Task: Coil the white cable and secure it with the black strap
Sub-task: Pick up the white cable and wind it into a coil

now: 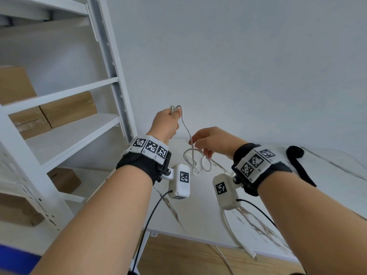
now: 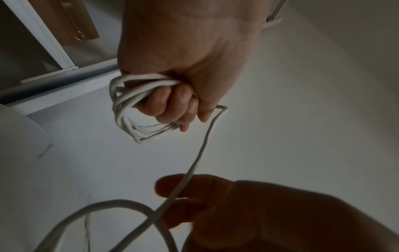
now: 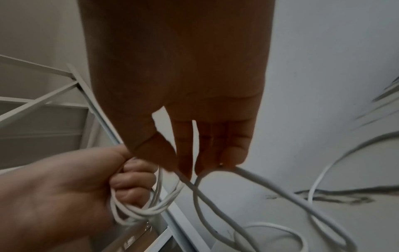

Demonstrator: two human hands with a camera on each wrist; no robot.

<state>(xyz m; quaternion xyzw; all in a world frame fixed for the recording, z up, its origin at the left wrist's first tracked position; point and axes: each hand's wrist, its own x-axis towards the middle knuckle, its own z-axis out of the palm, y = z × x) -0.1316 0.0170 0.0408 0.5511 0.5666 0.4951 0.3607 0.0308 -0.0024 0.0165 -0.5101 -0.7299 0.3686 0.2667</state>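
Note:
My left hand (image 1: 174,114) is raised above the table and grips a small coil of the white cable (image 2: 127,109) in its fist. From the coil one strand (image 1: 185,128) drops to my right hand (image 1: 195,144), lower and to the right, which pinches it at the fingertips (image 3: 185,163). Below that hand the loose cable lies in loops (image 1: 195,159) on the table. Its far end with a plug (image 1: 253,255) hangs over the front edge. The black strap (image 1: 296,153) lies on the table to the right, beyond my right wrist.
The white marble-pattern table (image 1: 198,219) stands against a plain wall. White metal shelving (image 1: 69,135) with cardboard boxes (image 1: 67,108) stands close on the left. Black leads run from both wrist cameras down past the table's front edge.

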